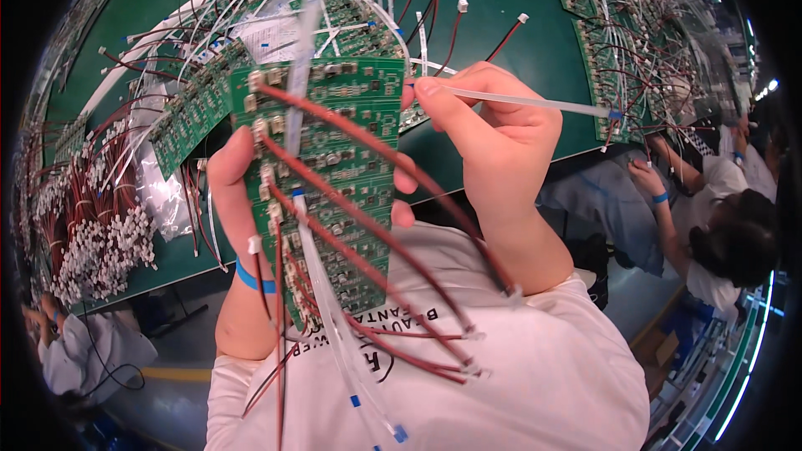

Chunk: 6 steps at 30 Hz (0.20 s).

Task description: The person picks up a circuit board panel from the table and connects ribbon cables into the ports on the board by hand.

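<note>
My left hand (230, 179) is closed round a green circuit board panel (368, 108), its thumb at the left edge and fingertips showing at the right edge. Red-brown wire leads (368, 217) with white plugs hang from connectors along the board's left side. White flat ribbon cables (307, 242) with blue ends trail down from the board, and another ribbon strip (305, 42) rises past its top. Beside the board's upper right corner, my right hand (501, 125) pinches a loose white flat ribbon cable (543, 103) between thumb and forefinger; its blue-tipped end points right.
More wired boards (196, 113) lie behind on the green table (484, 29), with others (614, 58) at the right. Bundled wire leads with white plugs (104, 250) lie at the left, near a clear plastic bag (171, 200). Co-workers (727, 209) sit right and lower left.
</note>
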### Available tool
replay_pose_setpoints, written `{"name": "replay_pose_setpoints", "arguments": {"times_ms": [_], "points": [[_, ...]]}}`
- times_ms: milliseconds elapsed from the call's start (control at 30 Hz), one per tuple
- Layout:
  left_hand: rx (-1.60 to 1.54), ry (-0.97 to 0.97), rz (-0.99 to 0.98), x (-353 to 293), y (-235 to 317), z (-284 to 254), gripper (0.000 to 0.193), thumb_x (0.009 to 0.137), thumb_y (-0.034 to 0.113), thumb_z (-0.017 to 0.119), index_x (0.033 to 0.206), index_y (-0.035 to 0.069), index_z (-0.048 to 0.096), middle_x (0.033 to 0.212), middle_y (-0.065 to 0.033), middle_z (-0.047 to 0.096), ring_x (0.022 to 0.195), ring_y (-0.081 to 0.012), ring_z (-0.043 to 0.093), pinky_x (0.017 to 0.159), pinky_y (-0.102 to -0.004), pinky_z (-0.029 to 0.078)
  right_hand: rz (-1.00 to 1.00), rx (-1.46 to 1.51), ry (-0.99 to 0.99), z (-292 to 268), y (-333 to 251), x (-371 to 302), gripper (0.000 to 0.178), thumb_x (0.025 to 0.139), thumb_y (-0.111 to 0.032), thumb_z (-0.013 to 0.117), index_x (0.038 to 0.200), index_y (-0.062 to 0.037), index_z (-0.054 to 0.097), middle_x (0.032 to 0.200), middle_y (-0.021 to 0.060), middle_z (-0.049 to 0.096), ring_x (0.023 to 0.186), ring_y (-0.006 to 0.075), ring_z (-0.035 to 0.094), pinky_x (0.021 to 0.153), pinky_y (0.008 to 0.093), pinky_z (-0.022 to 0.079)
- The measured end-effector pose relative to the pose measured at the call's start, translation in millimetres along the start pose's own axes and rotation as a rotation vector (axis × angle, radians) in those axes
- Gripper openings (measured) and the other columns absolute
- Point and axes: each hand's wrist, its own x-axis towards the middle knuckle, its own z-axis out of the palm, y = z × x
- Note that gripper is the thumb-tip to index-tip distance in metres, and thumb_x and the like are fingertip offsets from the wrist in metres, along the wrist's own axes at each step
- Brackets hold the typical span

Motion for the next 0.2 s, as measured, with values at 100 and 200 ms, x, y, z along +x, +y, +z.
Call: {"name": "replay_pose_setpoints", "arguments": {"times_ms": [100, 200], "points": [[0.112, 0.094, 0.064, 5.3, 1.0, -1.3, 0.07, 0.083, 0.052, 0.037, 0.134, 0.005, 0.028, 0.114, -0.0263, 0.044, 0.082, -0.039, 0.055, 0.054, -0.0476, 0.052, 0.005, -0.071, -0.026, 1.2, 0.5, -1.3, 0.007, 0.077, -0.005, 0.064, 0.071, -0.0009, 0.066, 0.066, 0.0037, 0.061, 0.06, 0.0122, 0.055, 0.057, 0.028, 0.042], [0.253, 0.341, 0.083, 5.3, 4.5, -5.2, 0.065, 0.082, 0.055, 0.034, 0.132, 0.013, 0.034, 0.109, -0.0155, 0.053, 0.082, -0.0341, 0.059, 0.047, -0.0481, 0.052, 0.248, 0.363, -0.031, 6.6, -9.5, -1.5, 0.006, 0.077, 0.0, 0.065, 0.075, 0.005, 0.063, 0.07, 0.0093, 0.062, 0.067, 0.0114, 0.058, 0.063, 0.022, 0.045]]}}
